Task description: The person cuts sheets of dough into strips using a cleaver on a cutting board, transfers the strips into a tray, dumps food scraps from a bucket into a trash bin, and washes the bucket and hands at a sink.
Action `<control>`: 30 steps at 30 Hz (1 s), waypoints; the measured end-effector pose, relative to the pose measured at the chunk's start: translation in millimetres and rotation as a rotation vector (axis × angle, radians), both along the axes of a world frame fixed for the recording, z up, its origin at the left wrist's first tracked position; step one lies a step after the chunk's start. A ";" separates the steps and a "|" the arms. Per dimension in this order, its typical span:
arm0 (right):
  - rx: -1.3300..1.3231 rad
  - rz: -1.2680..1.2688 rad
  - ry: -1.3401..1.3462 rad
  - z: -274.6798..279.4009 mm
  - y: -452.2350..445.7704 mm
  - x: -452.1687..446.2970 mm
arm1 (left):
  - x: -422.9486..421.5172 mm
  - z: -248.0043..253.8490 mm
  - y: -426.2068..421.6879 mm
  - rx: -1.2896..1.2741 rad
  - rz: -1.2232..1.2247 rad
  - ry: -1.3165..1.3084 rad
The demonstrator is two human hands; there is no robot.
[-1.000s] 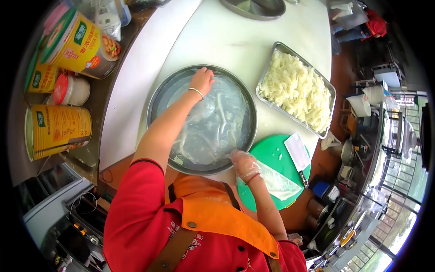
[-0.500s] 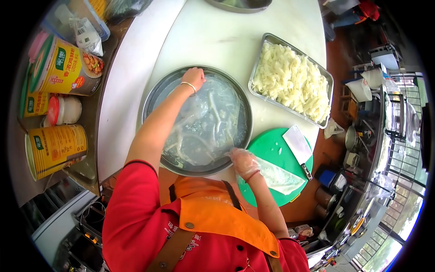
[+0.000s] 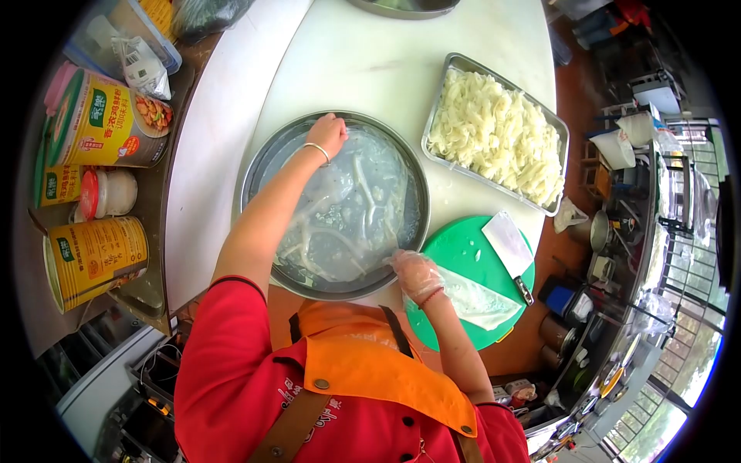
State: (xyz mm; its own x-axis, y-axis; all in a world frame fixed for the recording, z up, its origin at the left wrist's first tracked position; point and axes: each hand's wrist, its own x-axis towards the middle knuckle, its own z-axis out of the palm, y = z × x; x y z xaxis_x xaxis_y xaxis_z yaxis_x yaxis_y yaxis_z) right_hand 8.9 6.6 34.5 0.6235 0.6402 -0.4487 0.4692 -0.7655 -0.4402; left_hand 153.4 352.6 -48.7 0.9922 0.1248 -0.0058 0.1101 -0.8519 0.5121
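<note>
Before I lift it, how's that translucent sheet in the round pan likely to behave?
The translucent sheet looks floppy, judging by its loose, raised wrinkles. Its wet-looking shine suggests it may slip from a grip. It also seems thin, with the grey of the round pan apparently showing through, so it might tear.

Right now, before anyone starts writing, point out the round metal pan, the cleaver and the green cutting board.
Round metal pan [image 3: 332, 293]: head view, near side wall.
Cleaver [image 3: 507, 243]: head view, middle of the blade.
Green cutting board [image 3: 450, 248]: head view, bare surface.
</note>
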 end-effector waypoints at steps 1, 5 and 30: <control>-0.011 0.000 0.001 -0.9 0.3 -0.1 | -0.4 1.2 0.6 0.018 -0.036 -0.021; 0.010 0.003 -0.018 0.3 2.3 1.4 | -10.0 7.9 -7.5 0.223 -0.139 -0.187; 0.732 -0.864 0.765 -94.4 144.9 134.0 | -94.5 14.0 -55.7 -0.010 -0.394 -0.238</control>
State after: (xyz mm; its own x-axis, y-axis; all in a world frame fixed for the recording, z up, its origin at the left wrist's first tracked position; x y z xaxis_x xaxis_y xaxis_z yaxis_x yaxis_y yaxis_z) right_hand 142.9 151.6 -59.9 0.6937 0.4149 -0.5887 -0.5766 -0.1699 -0.7992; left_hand 58.9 296.9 -34.7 0.9378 -0.2614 0.2285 -0.3429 -0.8000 0.4923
